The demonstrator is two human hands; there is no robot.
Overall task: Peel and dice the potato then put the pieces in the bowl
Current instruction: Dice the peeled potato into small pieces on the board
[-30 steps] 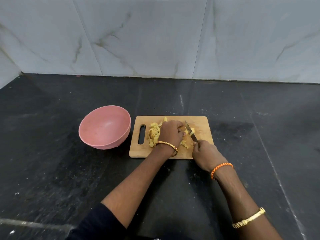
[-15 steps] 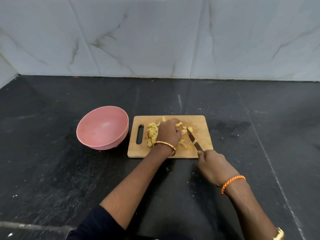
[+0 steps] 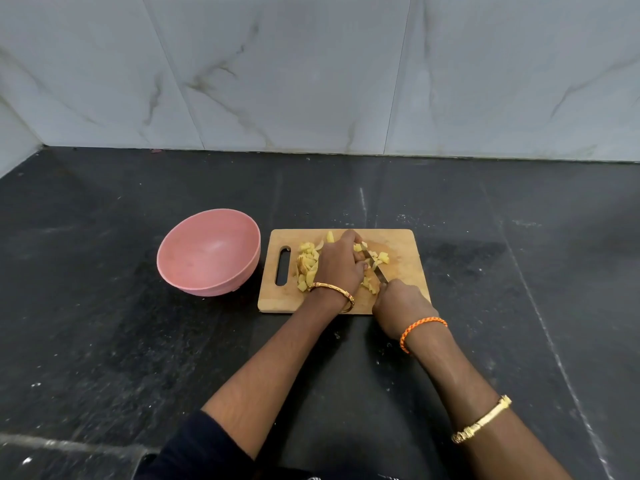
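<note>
Since 0.5 s ago the right hand (image 3: 403, 306) has pushed back up onto the near edge of the wooden cutting board (image 3: 408, 271), and the knife (image 3: 375, 265) has come in tight beside the left hand (image 3: 341, 266).

That right hand is curled closed around the knife handle, which its fingers hide. The left hand arches over a potato piece (image 3: 357, 248) at mid-board, fingers bent down onto it; most of the piece is covered, so its long axis cannot be told. Yellow diced potato (image 3: 308, 266) is heaped left of the left hand, with a few cubes (image 3: 382, 258) right of the blade.

For the coming cut, the blade runs from lower right toward upper left, its edge just right of the left fingertips. The pink bowl (image 3: 173, 251) holds no potato yet; it sits left of centre frame, nearer the left hand, just beside the board's handle slot (image 3: 282, 265).
</note>
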